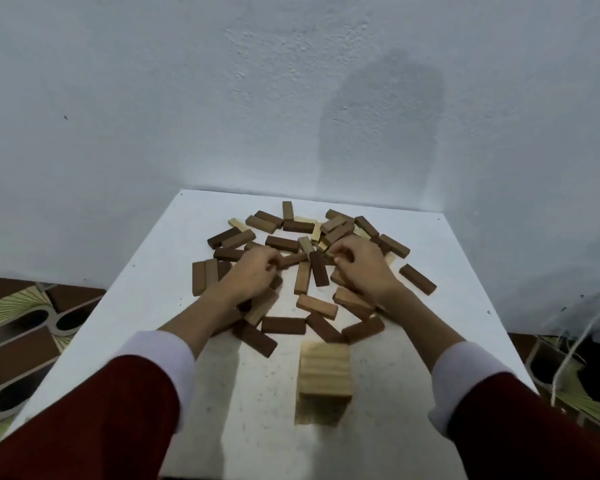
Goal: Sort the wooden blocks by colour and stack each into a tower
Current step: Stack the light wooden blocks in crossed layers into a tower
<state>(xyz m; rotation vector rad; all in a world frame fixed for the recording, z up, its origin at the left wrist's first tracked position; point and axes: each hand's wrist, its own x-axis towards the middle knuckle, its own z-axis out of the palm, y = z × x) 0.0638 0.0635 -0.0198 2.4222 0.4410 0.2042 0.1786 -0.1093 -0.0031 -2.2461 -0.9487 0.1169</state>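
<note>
On the white table by the wall, wooden blocks in dark, mid-brown and pale tones lie scattered in a loose heap, and a short tower of pale blocks stands near the front edge. Both arms reach into the heap in red sleeves with white cuffs: the left hand curls round a dark block, while the right hand has its fingers bent down among the blocks, pinching something I cannot make out.

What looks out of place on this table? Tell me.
Nothing damaged. The loose blocks lie jumbled, mixed in colour, some overlapping. The pale tower stands near the table's front edge; its courses look slightly uneven. Both hands reach into the pile.
</note>
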